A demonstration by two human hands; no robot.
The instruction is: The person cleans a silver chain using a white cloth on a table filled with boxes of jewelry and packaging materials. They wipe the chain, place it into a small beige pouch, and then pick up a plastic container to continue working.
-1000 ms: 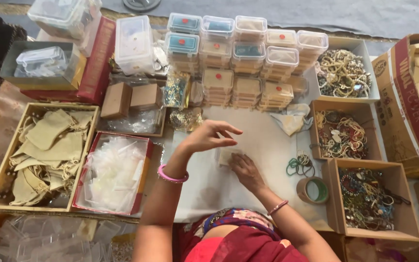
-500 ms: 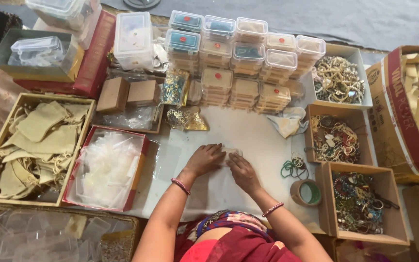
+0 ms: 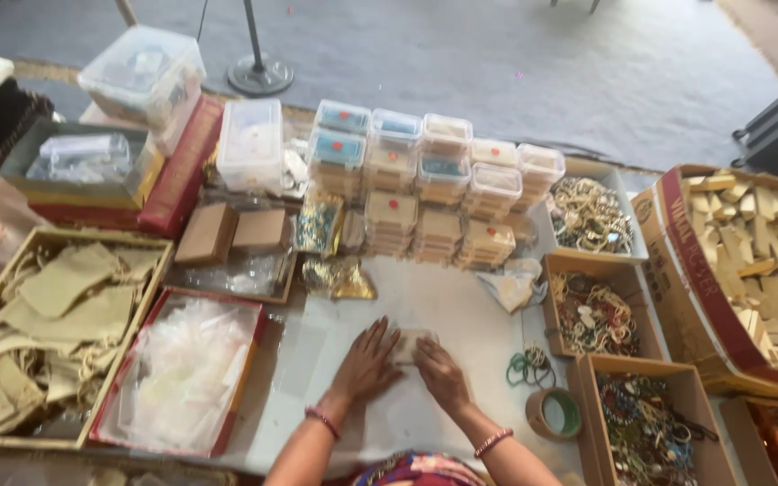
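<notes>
Keep your left hand (image 3: 368,362) flat and open and your right hand (image 3: 440,371) spread on the small clear packet (image 3: 411,343) lying mid-tabletop near the front edge, pressing evenly so it stays square, clear of the tape roll (image 3: 552,411).

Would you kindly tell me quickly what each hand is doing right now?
Left hand: open, fingers spread, pressing flat on the small clear pouch.
Right hand: open, palm down, pressing the same pouch; nothing gripped.
</notes>
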